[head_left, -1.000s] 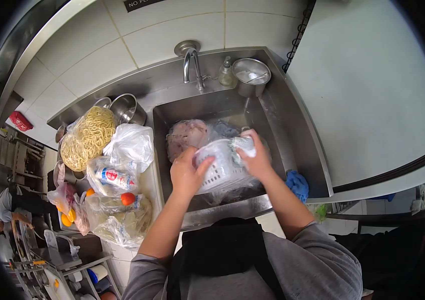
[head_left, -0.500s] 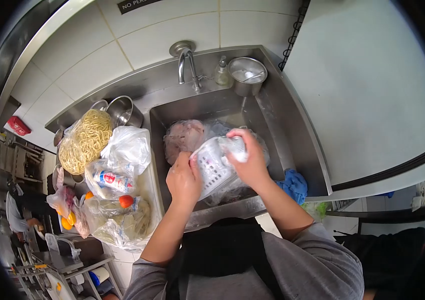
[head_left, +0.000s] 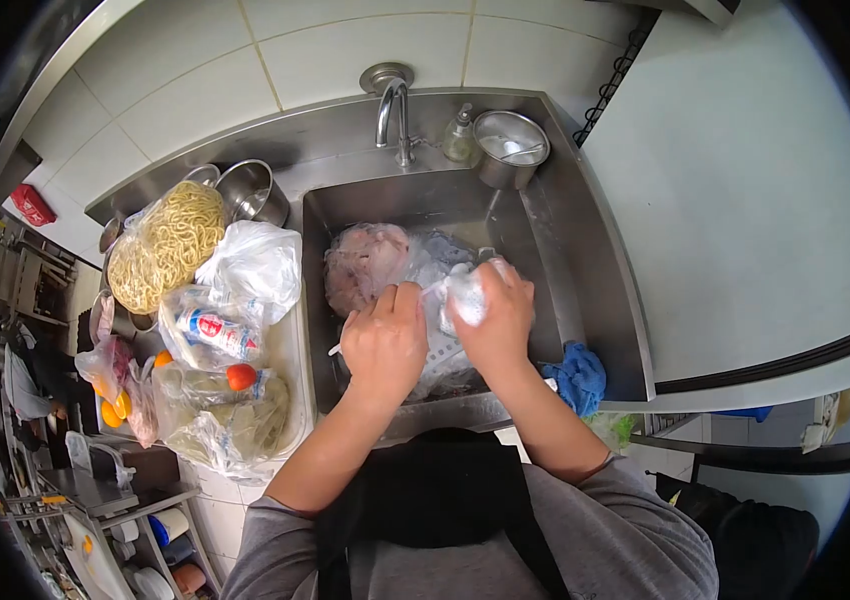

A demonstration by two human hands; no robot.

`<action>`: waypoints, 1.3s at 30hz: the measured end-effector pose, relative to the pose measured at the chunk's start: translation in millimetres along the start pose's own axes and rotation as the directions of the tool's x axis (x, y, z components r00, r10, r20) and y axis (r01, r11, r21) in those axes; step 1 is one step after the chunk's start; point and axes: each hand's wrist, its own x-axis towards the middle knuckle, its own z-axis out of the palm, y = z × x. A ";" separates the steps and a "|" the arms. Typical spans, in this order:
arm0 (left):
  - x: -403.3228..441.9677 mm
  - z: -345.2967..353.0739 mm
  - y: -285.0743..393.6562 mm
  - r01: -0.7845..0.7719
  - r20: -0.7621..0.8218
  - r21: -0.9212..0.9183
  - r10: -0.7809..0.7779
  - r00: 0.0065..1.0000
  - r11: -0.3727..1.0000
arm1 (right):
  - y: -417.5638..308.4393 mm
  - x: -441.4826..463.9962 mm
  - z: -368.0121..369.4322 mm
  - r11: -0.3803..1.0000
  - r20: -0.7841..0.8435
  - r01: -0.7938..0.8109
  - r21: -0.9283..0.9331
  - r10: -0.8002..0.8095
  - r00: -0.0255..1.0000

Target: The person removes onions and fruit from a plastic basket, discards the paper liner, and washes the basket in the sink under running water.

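A white perforated plastic basket [head_left: 444, 352] is tilted over the sink [head_left: 535, 235], gripped at its side by my left hand [head_left: 385, 338], whose fingers are closed. My right hand [head_left: 501, 312] is wrapped round a white, foam-covered scrubber [head_left: 466, 297] close to the basket's upper edge; suds hide what kind it is. Below and behind the hands, clear plastic bags lie in the sink. A bag of pinkish raw meat [head_left: 367, 262] rests at the sink's left side. My hands cover part of the basket.
Left of the sink, a tray [head_left: 302, 400] bears bagged vegetables and a tomato [head_left: 241, 377], near bagged noodles [head_left: 170, 245]. The faucet [head_left: 395, 115], soap bottle [head_left: 460, 138] and metal pot [head_left: 511, 150] stand behind. A blue cloth [head_left: 579, 378] hangs at the right front.
The basket has turned and dropped lower behind my hands. My left hand has rolled over, back of the hand up, and shifted right. My right hand still grips the foamy scrubber.
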 end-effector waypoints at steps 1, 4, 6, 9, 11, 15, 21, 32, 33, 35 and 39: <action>0.1 3.4 -1.5 -0.013 -0.027 0.025 0.013 1.000 1.000 | -1.0 -0.3 -0.5 1.000 0.004 0.000 0.000 0.000 1.000; -1.0 5.0 -5.2 -0.023 -0.061 0.048 0.026 0.998 0.999 | -0.4 1.2 -0.7 0.998 0.092 0.056 -0.006 -0.056 0.994; 0.9 4.8 -6.4 -0.017 -0.074 0.041 0.020 0.997 0.999 | 15.0 6.0 1.8 0.998 0.048 -0.032 0.062 0.029 0.998; 1.0 4.1 -8.4 0.003 -0.070 0.056 0.001 0.998 0.998 | -0.3 3.3 9.9 0.997 0.051 0.009 0.073 -0.012 0.999; 0.7 3.6 -13.9 0.049 0.005 0.028 -0.049 0.999 0.998 | -5.5 5.1 8.5 0.990 0.067 0.132 0.043 -0.134 0.989; -2.4 -1.6 -22.1 0.089 -0.007 -0.063 -0.090 0.996 0.994 | 55.2 10.8 25.6 0.828 0.281 -0.366 0.426 0.264 0.923; -13.3 14.5 -45.1 0.307 0.089 -0.229 -0.295 0.951 0.924 | 22.1 -5.9 38.0 0.664 0.265 -0.438 0.605 0.351 0.898; -59.6 54.9 -103.2 0.414 0.339 -0.905 -0.747 0.572 -0.093 | 117.7 -28.3 52.9 0.321 0.387 -0.579 0.749 0.497 0.776; -69.5 67.1 -114.2 0.357 0.415 -0.904 -0.679 0.606 -0.235 | 114.3 -34.0 57.0 0.246 0.320 -0.519 0.818 0.557 0.767; -71.6 73.2 -111.8 0.354 0.468 -0.882 -0.673 0.573 -0.313 | 111.9 -41.3 61.7 0.420 0.243 -0.506 0.754 0.537 0.808; -84.2 88.6 -97.3 0.375 0.584 -0.811 -0.645 0.493 -0.449 | 94.0 -35.8 53.6 0.633 0.069 -0.442 0.635 0.524 0.849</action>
